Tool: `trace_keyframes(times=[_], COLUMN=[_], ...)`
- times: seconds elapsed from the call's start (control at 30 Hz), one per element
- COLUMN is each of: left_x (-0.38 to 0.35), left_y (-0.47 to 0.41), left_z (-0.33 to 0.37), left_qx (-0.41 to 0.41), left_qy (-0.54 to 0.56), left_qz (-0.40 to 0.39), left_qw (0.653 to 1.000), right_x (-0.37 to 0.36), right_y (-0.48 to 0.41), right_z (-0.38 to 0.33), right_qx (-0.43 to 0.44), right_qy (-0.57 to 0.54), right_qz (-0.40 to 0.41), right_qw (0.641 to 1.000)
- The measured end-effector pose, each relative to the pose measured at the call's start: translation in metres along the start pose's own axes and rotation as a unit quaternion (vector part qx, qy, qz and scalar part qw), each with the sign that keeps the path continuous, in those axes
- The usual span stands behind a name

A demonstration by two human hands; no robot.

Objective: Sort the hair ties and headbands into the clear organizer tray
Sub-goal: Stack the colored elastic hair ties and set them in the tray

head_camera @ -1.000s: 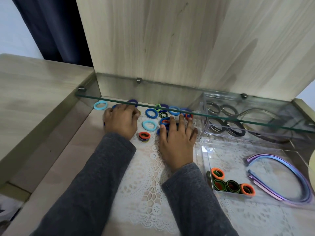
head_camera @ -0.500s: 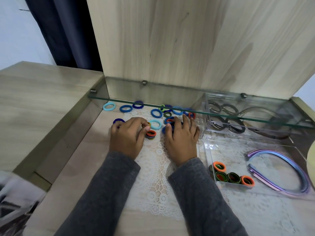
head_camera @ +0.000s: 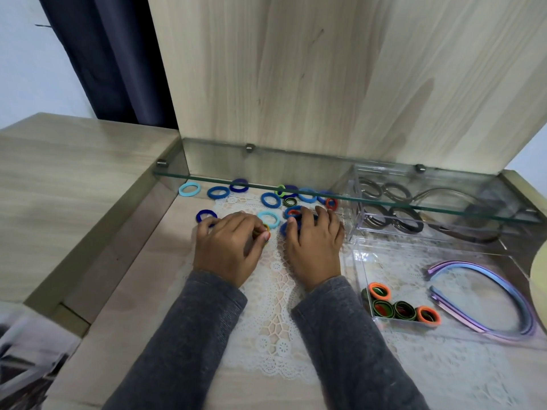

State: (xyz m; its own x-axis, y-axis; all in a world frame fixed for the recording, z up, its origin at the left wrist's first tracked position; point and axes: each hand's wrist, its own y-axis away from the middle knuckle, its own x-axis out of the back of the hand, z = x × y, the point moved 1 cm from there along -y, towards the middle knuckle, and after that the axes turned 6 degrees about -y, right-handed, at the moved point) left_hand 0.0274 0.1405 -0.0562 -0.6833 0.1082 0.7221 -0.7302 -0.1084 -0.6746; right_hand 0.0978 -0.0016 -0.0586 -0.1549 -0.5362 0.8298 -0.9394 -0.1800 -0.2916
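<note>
Several loose hair ties [head_camera: 270,200], mostly blue and light blue, lie scattered on a lace mat under a glass shelf. My left hand [head_camera: 229,250] pinches an orange and dark hair tie [head_camera: 264,231] between thumb and fingers. Beside it, my right hand [head_camera: 313,244] rests flat on the mat, fingers over a blue tie [head_camera: 284,228]. To the right stands the clear organizer tray [head_camera: 356,263]. Its near compartment holds several orange and green ties [head_camera: 400,304] and purple headbands [head_camera: 503,297]. The far compartment holds dark ties [head_camera: 393,216].
A glass shelf [head_camera: 325,184] hangs low over the far hair ties and the tray's back. A raised wooden panel [head_camera: 340,69] stands behind it. A wooden ledge [head_camera: 74,184] borders the left side. The lace mat [head_camera: 272,321] covers the recessed surface.
My left hand has pulled back from the far ties toward me and closed on the orange and dark hair tie. My right hand has stayed flat on the mat.
</note>
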Motion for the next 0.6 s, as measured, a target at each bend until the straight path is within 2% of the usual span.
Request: trace_keyframes(times=[0.47, 0.6], left_x=[0.0001, 0.001], left_y=[-0.0002, 0.0004], left_z=[0.0017, 0.0025], left_qx=[0.007, 0.024], left_qy=[0.018, 0.036], left_qz=[-0.037, -0.03], left_qw=[0.999, 0.999], right_x=[0.0018, 0.0036], right_y=[0.0002, 0.0016], right_z=[0.0001, -0.0029], right_qx=[0.004, 0.021], right_qy=[-0.015, -0.036], right_qz=[-0.008, 0.023], right_qw=[1.0, 0.999])
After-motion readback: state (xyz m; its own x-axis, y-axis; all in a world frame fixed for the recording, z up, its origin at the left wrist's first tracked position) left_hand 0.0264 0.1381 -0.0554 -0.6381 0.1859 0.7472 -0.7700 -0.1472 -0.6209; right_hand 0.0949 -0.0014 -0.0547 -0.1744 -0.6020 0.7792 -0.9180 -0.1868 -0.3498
